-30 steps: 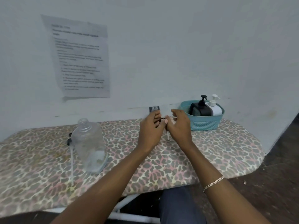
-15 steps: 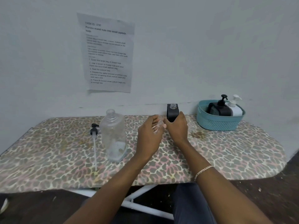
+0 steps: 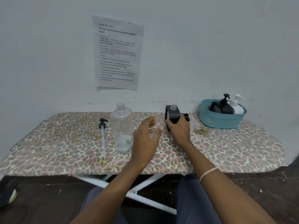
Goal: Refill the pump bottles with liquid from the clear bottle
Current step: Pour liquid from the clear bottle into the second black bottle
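The sheet [image 3: 117, 52] on the wall reads "TASK ID: 3797" and "Portion mixed nuts into small ziplock bags". The right grip [image 3: 179, 130] is curled round a black bottle [image 3: 173, 114] with an open neck, which stands on the ironing board [image 3: 226, 151]. The left grip [image 3: 147, 136] hovers loose-fingered and holds nothing. The uncapped clear bottle [image 3: 122, 126] stands just beside it at nine o'clock, and the black bottle is at two o'clock.

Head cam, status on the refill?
Left hand open, holding nothing. Right hand grips black bottle, pump off. Clear bottle uncapped, upright, beside left hand. Nothing blocking.
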